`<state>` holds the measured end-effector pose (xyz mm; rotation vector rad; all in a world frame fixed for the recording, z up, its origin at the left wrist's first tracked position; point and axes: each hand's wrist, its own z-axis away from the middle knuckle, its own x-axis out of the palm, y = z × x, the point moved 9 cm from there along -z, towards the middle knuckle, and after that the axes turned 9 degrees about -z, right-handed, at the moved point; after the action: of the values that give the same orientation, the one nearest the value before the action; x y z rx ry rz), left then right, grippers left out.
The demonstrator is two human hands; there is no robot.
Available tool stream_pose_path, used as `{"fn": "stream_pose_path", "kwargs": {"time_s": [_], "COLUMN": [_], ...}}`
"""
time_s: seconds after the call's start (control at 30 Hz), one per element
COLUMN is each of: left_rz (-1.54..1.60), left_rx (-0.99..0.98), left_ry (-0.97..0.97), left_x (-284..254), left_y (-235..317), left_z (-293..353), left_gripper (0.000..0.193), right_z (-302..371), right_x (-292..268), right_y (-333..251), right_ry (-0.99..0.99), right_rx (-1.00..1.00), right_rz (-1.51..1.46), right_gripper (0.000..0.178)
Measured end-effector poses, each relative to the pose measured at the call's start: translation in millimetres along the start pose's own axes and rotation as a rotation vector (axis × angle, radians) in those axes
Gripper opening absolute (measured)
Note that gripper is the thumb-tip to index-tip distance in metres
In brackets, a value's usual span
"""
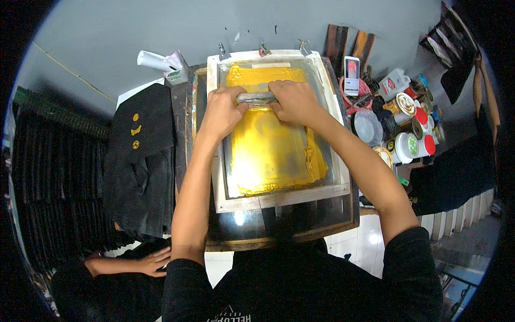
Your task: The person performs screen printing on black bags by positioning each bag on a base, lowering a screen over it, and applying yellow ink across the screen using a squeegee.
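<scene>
A white-framed printing screen lies on a dark board, its mesh spread with yellow ink. My left hand and my right hand grip the two ends of a squeegee, fingers closed round it. The squeegee rests crosswise on the upper part of the mesh. Below it the ink looks thin and shiny, with thicker ridges along the right and bottom edges. What lies under the screen is mostly hidden.
Black fabric with yellow prints lies at the left, beside stacked black pieces. Another person's hand rests below it. Paint tubs, a jug and a phone crowd the right. Clips line the screen's far edge.
</scene>
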<state>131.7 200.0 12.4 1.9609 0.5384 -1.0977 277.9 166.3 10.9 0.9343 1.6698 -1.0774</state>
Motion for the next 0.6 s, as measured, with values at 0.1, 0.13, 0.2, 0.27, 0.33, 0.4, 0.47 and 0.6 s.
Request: {"fn": "stream_pose_path", "kwargs": {"time_s": [0.1,0.13,0.2,0.27,0.33,0.4,0.47,0.6], "left_rz": [0.075,0.058,0.02,0.022,0.018,0.036,0.065,0.108], "left_rx": [-0.034,-0.012,0.03,0.003,0.019,-0.001,-0.001,0.042], "left_ry": [-0.04,-0.039,-0.033,-0.064,-0.068,-0.086,-0.077,-0.049], "left_x": [3,3,-1,-4,-8,-9,-12,-8], "left_y": [5,11,22,34,45,56,68,75], "left_z": [24,33,56,82,107,135,162,198], "left_gripper": [0.035,0.034,0.033,0.032,0.032,0.031,0.029,0.043], "right_z": [25,33,51,75,97,122,145,180], "right_x": [-1,-2,-1,-1,-3,-2,1,12], "right_y": [-12,-17,-30,-43,-59,-74,-88,-106], "right_ry": [-0.022,-0.053,-0.065,-0.024,-0.014,-0.002,0.018,0.01], "right_rx": [0.017,0.043,0.046,0.009,-0.021,-0.051,-0.09,-0.121], "right_rz": [-0.012,-0.014,-0.034,-0.069,-0.078,-0.094,-0.115,0.018], "right_gripper": [0.03,0.03,0.03,0.029,0.028,0.027,0.027,0.03]}}
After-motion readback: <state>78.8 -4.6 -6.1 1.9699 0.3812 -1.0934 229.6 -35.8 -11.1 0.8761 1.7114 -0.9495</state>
